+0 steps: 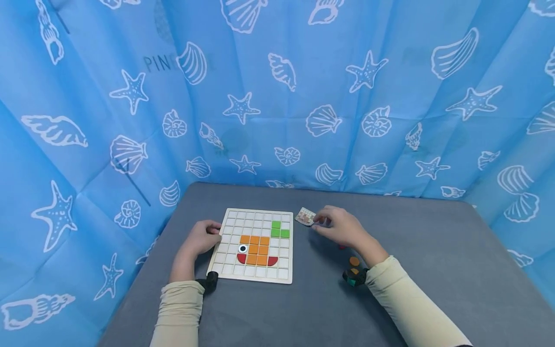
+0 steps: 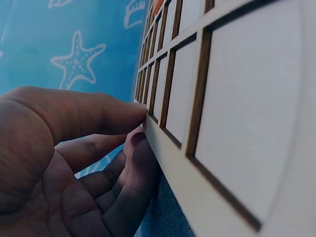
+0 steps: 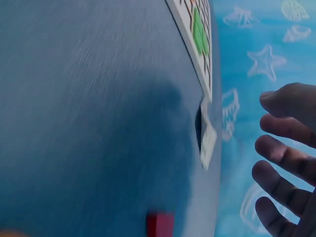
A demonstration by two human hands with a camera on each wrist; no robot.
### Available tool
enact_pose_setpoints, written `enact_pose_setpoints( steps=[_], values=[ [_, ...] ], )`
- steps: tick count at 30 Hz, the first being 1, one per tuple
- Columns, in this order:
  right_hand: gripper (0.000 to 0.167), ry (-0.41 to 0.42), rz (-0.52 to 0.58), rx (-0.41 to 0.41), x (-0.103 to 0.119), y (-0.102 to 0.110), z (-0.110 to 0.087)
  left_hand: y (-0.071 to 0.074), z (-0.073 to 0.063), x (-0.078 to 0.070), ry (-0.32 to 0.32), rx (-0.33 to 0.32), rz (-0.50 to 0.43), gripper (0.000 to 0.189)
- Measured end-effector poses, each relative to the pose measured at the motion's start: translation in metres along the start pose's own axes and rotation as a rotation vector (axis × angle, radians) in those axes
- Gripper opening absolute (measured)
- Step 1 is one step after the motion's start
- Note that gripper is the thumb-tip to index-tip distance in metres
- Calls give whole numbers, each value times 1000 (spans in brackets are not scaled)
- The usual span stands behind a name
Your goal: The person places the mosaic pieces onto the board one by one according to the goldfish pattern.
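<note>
A white square grid board lies on the table, with orange tiles, green tiles, red rounded tiles and an eye tile in its cells. My left hand pinches the board's left edge; in the left wrist view the thumb touches the rim and other fingers are curled below it. Right of the board lies a small curled card with a printed grid. My right hand is close beside this card. In the right wrist view its fingers are loosely bent, apart, and hold nothing.
Under and near the right wrist lie a red piece, orange pieces and a green piece, partly hidden by the arm. A blue curtain with shells and starfish hangs behind the grey table.
</note>
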State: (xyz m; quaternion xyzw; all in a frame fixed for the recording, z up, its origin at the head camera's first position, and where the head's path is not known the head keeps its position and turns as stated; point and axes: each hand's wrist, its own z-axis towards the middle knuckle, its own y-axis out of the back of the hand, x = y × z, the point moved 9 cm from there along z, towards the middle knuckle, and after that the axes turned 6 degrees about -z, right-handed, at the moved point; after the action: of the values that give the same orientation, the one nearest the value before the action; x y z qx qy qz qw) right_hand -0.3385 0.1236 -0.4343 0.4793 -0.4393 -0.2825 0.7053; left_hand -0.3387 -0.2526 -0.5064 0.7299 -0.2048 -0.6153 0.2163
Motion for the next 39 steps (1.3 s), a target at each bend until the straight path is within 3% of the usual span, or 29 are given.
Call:
enact_pose_setpoints(
  steps=[6,18,29,39],
  values=[
    [18,-26,-6,-6,-25,9,-22,1,0,1,-4,9,-1,41],
    [14,-30,54,72,-54,0,-55,4,0,-3,-17,-5,10,41],
    [14,-40,79,148,-59,-9,-61,1,1,5,4,-17,-8,41],
    [13,-34,82,146,-61,-15,-60,2,4,5,-4,-15,-10,42]
  ],
)
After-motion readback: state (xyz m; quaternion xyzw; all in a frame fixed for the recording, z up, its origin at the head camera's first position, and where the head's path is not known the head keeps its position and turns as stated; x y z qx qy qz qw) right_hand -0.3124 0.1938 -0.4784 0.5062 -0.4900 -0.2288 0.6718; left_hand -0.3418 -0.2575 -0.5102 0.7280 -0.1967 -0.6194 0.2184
